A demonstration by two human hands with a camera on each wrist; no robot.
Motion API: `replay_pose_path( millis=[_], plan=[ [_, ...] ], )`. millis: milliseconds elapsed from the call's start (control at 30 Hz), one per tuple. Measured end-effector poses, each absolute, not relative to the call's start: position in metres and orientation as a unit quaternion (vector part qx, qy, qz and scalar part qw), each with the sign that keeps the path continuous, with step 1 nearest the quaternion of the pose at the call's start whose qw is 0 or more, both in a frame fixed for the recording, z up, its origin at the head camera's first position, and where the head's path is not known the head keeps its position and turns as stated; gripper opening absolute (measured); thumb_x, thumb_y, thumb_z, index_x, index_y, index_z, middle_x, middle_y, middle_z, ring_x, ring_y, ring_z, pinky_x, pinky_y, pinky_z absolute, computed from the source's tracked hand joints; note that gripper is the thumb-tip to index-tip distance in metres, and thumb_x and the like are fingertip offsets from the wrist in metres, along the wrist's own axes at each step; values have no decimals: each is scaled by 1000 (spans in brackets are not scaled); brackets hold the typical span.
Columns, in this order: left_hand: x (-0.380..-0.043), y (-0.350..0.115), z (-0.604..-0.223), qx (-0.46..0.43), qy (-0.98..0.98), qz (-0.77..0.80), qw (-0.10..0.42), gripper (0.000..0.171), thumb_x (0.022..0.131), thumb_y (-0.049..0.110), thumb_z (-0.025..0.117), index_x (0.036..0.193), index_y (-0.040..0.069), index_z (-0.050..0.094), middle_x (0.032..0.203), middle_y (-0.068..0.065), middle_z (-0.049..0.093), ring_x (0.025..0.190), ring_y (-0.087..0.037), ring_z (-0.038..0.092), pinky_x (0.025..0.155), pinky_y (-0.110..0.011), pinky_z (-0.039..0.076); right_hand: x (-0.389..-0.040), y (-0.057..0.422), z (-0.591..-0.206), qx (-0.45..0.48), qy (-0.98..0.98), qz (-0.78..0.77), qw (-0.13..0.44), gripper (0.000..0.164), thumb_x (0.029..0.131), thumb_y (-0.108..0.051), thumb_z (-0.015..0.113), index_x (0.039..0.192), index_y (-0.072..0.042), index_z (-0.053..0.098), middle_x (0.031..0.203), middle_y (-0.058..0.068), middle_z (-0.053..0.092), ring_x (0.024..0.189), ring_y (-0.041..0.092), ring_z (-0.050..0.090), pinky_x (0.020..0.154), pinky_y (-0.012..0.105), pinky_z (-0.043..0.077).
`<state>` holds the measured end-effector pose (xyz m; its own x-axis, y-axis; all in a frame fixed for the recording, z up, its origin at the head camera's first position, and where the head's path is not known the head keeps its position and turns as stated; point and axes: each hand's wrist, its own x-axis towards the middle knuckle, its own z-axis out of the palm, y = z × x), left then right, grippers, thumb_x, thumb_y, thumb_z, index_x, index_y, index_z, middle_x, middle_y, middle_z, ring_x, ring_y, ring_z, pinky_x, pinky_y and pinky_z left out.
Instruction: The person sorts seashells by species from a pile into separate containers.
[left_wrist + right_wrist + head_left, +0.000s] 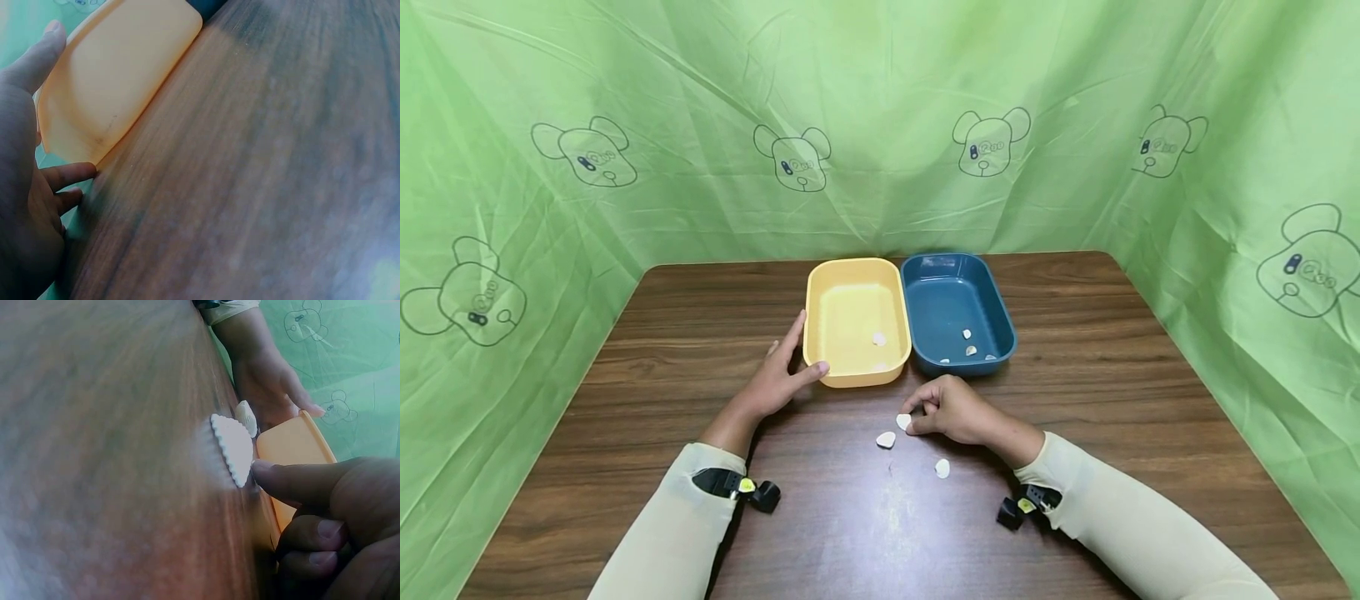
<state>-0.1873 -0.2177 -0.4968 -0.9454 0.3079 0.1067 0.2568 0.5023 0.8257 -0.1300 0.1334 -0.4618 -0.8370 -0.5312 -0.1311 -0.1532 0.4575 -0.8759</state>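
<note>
My right hand (pixel 958 410) pinches a white seashell (pixel 904 422) between thumb and index finger, low over the table. In the right wrist view the pinched shell shows a scalloped edge, its near side at the thumb tip; the other fingers curl underneath. Close to it lies a ribbed shell (pixel 886 439), and nearer me is another pale shell (pixel 942 468). My left hand (pixel 772 379) rests against the near left corner of a yellow bin (pixel 846 321), thumb on the front rim and fingers stretched along the left side.
A dark blue bin (pixel 936 304) stands right beside the yellow one and has several small shells near its front. Pale shells (pixel 879 339) lie inside the yellow bin. Behind the wooden table (pixel 700 308) hangs a green curtain (pixel 880 192) with printed bear faces.
</note>
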Motion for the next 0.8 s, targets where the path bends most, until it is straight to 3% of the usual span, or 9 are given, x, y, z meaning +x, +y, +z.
replay_pose_path(
  millis=[333, 600, 800],
  plan=[
    [-190, -219, -502, 160, 867, 472, 23, 105, 99, 56, 75, 178, 35, 8, 183, -6, 26, 169, -46, 16, 135, -70, -3, -130, 133, -462, -183, 814, -511, 209, 19, 82, -1, 90, 100, -1, 83, 57, -9, 44, 53, 2, 39, 51, 16, 29],
    [-185, -216, -495, 167, 860, 482, 19, 107, 98, 63, 72, 178, 31, 8, 182, -13, 25, 168, -52, 14, 134, -71, -4, -130, 133, -462, -178, 810, -518, 207, 19, 82, -1, 90, 99, -1, 83, 57, -9, 44, 53, 2, 39, 51, 17, 28],
    [-181, -213, -488, 164, 860, 482, 28, 106, 99, 58, 72, 178, 30, 7, 183, -16, 23, 167, -54, 12, 133, -73, -4, -130, 134, -461, -182, 808, -523, 202, 18, 82, -1, 90, 100, -1, 83, 57, -9, 43, 53, 2, 37, 51, 16, 27]
  ],
)
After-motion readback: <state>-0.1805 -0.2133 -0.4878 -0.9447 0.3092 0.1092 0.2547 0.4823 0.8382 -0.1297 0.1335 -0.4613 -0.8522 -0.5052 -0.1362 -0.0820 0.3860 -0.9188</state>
